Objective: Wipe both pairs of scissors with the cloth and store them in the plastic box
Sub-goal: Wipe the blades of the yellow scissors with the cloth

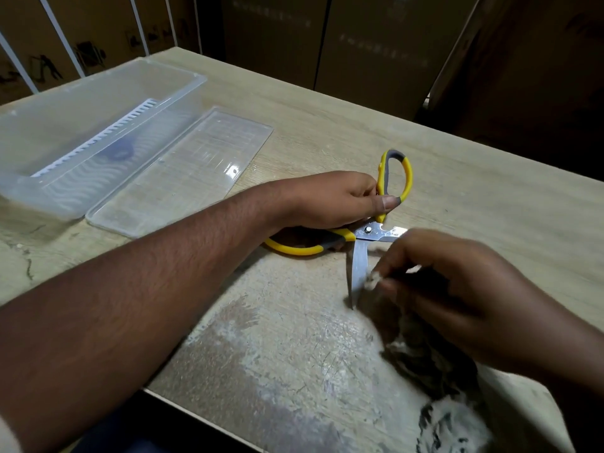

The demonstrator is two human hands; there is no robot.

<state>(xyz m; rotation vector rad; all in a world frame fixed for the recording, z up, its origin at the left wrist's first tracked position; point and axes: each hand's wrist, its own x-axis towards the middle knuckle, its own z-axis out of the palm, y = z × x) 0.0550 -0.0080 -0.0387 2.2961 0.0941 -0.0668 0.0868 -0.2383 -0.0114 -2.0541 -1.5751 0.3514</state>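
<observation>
Yellow-and-grey scissors [394, 178] lie spread wide on the wooden table, one blade [359, 266] pointing toward me. My left hand [330, 199] grips the scissors at the handles near the pivot. My right hand [457, 289] pinches a dark, frayed cloth [425, 358] against the side of that blade; the hand is blurred. The cloth trails down to the lower right. The clear plastic box [39, 197] stands at the far left, with a dark blue object [121, 151] showing through its wall; whether that is the second pair of scissors I cannot tell.
The clear lid [183, 178] lies flat beside the box. A white slotted insert [98, 138] sits inside the box. The table's near edge [202, 420] runs diagonally at the bottom, with a worn whitish patch [277, 338] on the surface. Cardboard boxes stand behind the table.
</observation>
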